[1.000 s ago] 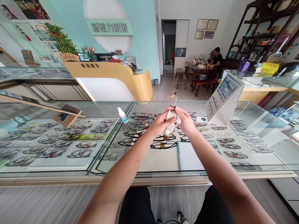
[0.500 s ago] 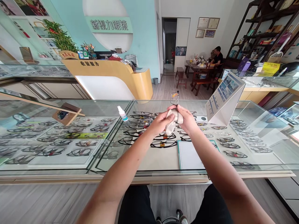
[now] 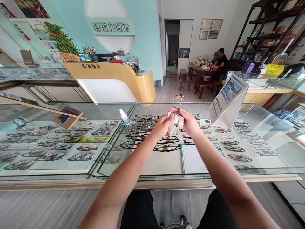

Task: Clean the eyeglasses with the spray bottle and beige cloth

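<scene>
Above the glass display case (image 3: pixel 157 163), both my hands are closed around one pair of eyeglasses (image 3: pixel 177 101). One lens, with an orange sticker, points up and away beyond my fingers; the other lies low between the hands, partly covered by a pale cleaning cloth (image 3: pixel 172 124). My left hand (image 3: pixel 163 124) pinches the cloth against the glasses. On the other side, my right hand (image 3: pixel 189 122) grips the frame, its fingertips near the bridge. A white spray bottle (image 3: pixel 125 117) with a blue label stands on the glass to the left of my hands.
Rows of eyeglasses (image 3: pixel 166 147) lie under the glass. A white-and-teal board (image 3: pixel 194 159) is near the front edge. A slanted display card (image 3: pixel 228 100) stands at right, a wooden-framed mirror (image 3: pixel 68 117) at left. A person (image 3: pixel 221 58) sits at a far table.
The glasses have tilted and shifted slightly left in my hands, with the upper lens turned more toward me. The cloth has moved a little and now hangs lower.
</scene>
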Motion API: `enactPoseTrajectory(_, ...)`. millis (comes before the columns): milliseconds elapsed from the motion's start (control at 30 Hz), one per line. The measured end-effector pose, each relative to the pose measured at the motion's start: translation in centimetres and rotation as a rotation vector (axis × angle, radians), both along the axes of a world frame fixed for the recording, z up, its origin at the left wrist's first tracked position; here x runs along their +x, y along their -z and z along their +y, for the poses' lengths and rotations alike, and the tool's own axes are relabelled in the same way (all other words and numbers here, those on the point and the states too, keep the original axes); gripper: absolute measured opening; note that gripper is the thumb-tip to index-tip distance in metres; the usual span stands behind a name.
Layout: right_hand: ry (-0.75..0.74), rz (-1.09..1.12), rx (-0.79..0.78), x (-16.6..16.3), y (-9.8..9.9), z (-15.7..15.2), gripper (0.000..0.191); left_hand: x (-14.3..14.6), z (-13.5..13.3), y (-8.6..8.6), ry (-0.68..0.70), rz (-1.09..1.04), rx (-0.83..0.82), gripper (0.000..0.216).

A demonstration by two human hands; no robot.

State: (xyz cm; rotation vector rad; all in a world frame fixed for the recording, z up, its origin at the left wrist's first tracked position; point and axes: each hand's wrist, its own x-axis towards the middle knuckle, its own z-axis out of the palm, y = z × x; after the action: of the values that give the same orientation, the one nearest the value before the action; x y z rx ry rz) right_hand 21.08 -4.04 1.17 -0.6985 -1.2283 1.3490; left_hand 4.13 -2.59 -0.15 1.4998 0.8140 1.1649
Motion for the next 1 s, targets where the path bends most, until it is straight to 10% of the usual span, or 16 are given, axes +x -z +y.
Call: enactPoseTrajectory(1000,0.108,-0.124,0.247,0.2,0.2,0.6,0.055,0.3,0.3,0.0,-0.053,-0.089,-0.009,0.083)
